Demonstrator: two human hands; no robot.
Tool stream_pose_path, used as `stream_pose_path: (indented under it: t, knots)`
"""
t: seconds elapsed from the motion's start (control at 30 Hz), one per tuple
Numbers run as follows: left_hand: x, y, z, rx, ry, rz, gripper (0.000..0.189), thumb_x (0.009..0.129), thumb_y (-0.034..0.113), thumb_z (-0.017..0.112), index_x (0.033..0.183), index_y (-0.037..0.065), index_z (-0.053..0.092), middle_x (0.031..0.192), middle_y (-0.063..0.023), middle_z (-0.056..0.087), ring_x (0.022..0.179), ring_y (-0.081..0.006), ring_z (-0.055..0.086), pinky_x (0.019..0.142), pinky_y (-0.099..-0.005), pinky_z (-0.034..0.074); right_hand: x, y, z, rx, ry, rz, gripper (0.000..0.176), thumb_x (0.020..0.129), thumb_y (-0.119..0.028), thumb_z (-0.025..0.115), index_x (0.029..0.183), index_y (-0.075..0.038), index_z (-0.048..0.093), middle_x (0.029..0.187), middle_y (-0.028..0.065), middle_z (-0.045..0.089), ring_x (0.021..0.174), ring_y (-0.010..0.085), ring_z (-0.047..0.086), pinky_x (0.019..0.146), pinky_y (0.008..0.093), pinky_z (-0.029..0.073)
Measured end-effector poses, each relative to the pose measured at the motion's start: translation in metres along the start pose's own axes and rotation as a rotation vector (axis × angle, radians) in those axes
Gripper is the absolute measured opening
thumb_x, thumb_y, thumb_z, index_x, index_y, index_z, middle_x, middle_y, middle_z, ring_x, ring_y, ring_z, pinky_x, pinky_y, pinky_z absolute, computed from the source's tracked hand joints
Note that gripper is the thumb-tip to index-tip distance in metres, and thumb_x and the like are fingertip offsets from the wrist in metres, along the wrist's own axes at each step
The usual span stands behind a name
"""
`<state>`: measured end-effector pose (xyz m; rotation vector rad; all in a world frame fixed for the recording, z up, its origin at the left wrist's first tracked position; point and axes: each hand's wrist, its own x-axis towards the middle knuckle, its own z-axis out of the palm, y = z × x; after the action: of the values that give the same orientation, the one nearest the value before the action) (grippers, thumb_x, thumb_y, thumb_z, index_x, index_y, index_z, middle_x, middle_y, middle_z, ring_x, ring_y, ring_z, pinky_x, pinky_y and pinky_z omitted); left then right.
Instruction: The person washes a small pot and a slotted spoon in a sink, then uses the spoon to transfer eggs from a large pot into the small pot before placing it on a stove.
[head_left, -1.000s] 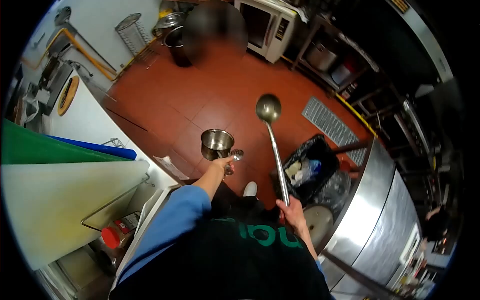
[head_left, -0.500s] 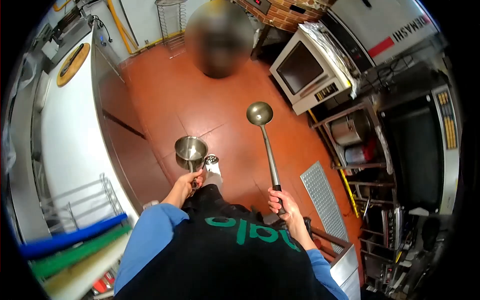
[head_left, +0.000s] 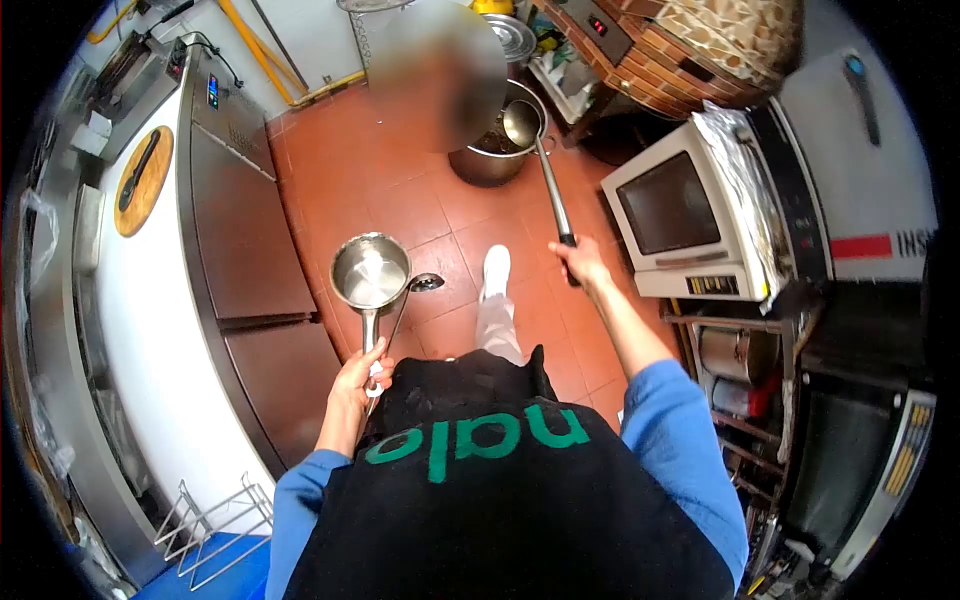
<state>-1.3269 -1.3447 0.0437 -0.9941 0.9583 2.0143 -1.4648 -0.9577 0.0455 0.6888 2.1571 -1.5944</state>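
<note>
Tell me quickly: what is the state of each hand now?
Left hand: closed on the handle of the saucepan, together with a spoon.
Right hand: closed on the ladle.

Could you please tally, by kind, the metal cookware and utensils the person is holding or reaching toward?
saucepan, in left hand: 1
spoon, in left hand: 1
ladle, in right hand: 1
stockpot, on the floor: 1
Total: 4

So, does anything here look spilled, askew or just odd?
No spill shows. One oddity: the large stockpot stands straight on the floor tiles, with the ladle in the right hand reaching over it. The left hand holds a saucepan level.
</note>
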Motion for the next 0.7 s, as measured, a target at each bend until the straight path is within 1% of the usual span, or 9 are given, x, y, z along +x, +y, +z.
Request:
stream_pose_path:
  t: [0.07, 0.2, 0.27, 0.37, 0.4, 0.5, 0.53, 0.67, 0.7]
  knots:
    - [0.011, 0.015, 0.016, -0.028, 0.111, 0.063, 0.029, 0.081, 0.027, 0.065, 0.078, 0.01, 0.042, 0.06, -0.0043, 0.049, 0.04, -0.0075, 0.036, 0.035, -0.0229, 0.033, 0.095, -0.011, -0.002, -0.075, -0.013, 0.057, 0.025, 0.079, -0.019, 0.063, 0.062, -0.007, 0.049, 0.048, 0.0021, 0.046, 0.036, 0.0112, 0.043, 0.032, 0.0276, 0.03]
    - [0.047, 0.038, 0.038, -0.16, 0.261, 0.043, 0.025, 0.082, 0.028, 0.063, 0.079, 0.012, 0.044, 0.06, -0.0044, 0.048, 0.039, -0.0087, 0.036, 0.034, -0.0222, 0.031, 0.27, -0.036, 0.011, -0.352, 0.06, 0.198, 0.017, 0.078, -0.018, 0.061, 0.076, -0.002, 0.057, 0.059, 0.0094, 0.058, 0.048, 0.0189, 0.056, 0.041, 0.0331, 0.044]
    - [0.05, 0.055, 0.071, -0.187, 0.412, 0.045, 0.025, 0.082, 0.028, 0.063, 0.078, 0.012, 0.044, 0.061, -0.0056, 0.05, 0.04, -0.0088, 0.037, 0.034, -0.0216, 0.03, 0.344, -0.03, 0.016, -0.726, 0.25, 0.131, 0.018, 0.077, -0.014, 0.057, 0.088, 0.0, 0.059, 0.08, 0.0157, 0.064, 0.071, 0.028, 0.063, 0.059, 0.038, 0.05]
    - [0.044, 0.079, 0.103, -0.29, 0.551, -0.046, 0.026, 0.083, 0.027, 0.062, 0.076, 0.01, 0.044, 0.065, -0.0073, 0.051, 0.042, -0.0092, 0.037, 0.037, -0.021, 0.031, 0.437, 0.018, 0.023, -0.905, 0.212, 0.081, 0.03, 0.076, -0.014, 0.053, 0.103, -0.001, 0.055, 0.095, 0.018, 0.062, 0.089, 0.032, 0.061, 0.07, 0.0396, 0.049]
    - [0.044, 0.086, 0.111, -0.293, 0.574, -0.074, 0.026, 0.083, 0.028, 0.062, 0.075, 0.01, 0.044, 0.065, -0.007, 0.051, 0.042, -0.0092, 0.037, 0.038, -0.0214, 0.032, 0.449, 0.014, 0.023, -0.828, 0.074, 0.162, 0.038, 0.077, -0.016, 0.053, 0.113, -0.004, 0.049, 0.096, 0.0181, 0.062, 0.087, 0.0315, 0.061, 0.07, 0.0393, 0.049]
    - [0.056, 0.101, 0.13, -0.39, 0.569, -0.096, 0.027, 0.083, 0.03, 0.061, 0.075, 0.01, 0.044, 0.065, -0.0051, 0.048, 0.043, -0.0089, 0.038, 0.039, -0.0224, 0.033, 0.528, 0.095, 0.051, -0.856, 0.121, 0.303, 0.046, 0.076, -0.015, 0.054, 0.12, -0.006, 0.043, 0.096, 0.0169, 0.062, 0.088, 0.0304, 0.061, 0.066, 0.0383, 0.05]
    - [0.061, 0.105, 0.135, -0.417, 0.571, -0.111, 0.028, 0.083, 0.03, 0.061, 0.075, 0.01, 0.044, 0.064, -0.0044, 0.047, 0.043, -0.0087, 0.038, 0.039, -0.0223, 0.033, 0.467, -0.022, 0.055, -0.723, -0.017, 0.401, 0.04, 0.076, -0.013, 0.054, 0.115, -0.005, 0.049, 0.091, 0.0174, 0.063, 0.083, 0.0283, 0.063, 0.059, 0.0363, 0.05]
    - [0.085, 0.14, 0.169, -0.473, 0.563, -0.127, 0.027, 0.083, 0.03, 0.061, 0.077, 0.009, 0.044, 0.064, -0.0026, 0.046, 0.043, -0.0081, 0.037, 0.039, -0.0216, 0.032, 0.531, 0.036, 0.095, -0.682, 0.03, 0.422, 0.024, 0.077, -0.015, 0.055, 0.098, -0.003, 0.057, 0.075, 0.0141, 0.063, 0.068, 0.0245, 0.062, 0.052, 0.032, 0.049]
    - [0.089, 0.143, 0.172, -0.493, 0.551, -0.143, 0.027, 0.083, 0.03, 0.061, 0.077, 0.01, 0.045, 0.064, -0.0025, 0.046, 0.043, -0.0081, 0.037, 0.039, -0.0213, 0.031, 0.543, 0.037, 0.097, -0.361, -0.108, 0.635, 0.015, 0.078, -0.015, 0.055, 0.087, -0.004, 0.057, 0.068, 0.0106, 0.06, 0.06, 0.0217, 0.059, 0.049, 0.0303, 0.047]
